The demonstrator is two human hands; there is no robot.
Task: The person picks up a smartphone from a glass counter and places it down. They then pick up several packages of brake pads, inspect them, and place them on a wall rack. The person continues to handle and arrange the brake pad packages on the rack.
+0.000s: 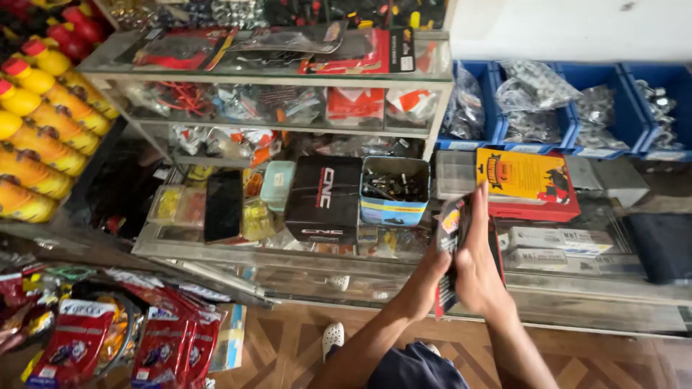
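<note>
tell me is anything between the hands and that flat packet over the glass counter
Nothing visible. Both the left hand and the right hand already grip the flat packet directly, above the glass counter.

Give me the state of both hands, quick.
Left hand: closed on the flat black-and-red packet.
Right hand: closed on the same packet.

Counted: 3 blue storage bins [634, 108] on the wall, 1 black box [323, 199], 1 tin of bolts [394, 191], 1 phone [223, 206], 2 hands [476, 270].
</note>
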